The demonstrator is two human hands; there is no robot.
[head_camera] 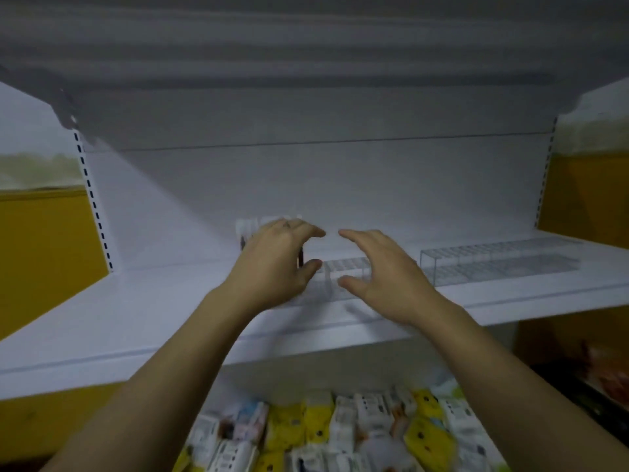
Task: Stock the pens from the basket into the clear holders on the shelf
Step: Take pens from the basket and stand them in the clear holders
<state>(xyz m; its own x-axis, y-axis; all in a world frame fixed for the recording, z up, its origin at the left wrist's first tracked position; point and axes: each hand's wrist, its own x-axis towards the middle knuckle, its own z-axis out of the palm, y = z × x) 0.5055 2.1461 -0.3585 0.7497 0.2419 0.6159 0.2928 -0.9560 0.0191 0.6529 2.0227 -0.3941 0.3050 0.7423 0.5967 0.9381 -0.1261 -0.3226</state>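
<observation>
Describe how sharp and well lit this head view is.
Head view: dim, bluish light; motion blur smears the left hand, right hand and the clear plastic grid holder; wide-angle lens bows the white metal shelf; yellow-and-white packets below are blurred.

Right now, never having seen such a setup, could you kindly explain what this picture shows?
There is no machine: a person wears a wide-angle camera on the head, so this one picture looks forward and down along both bare arms. The left hand and right hand reach onto a white shelf, either side of a small clear holder. A longer clear holder stands further right. The right hand is open and empty. A thin dark stick shows beside the left hand's thumb, perhaps a pen; blur hides whether it is held. Below the shelf lie yellow and white packets.
</observation>
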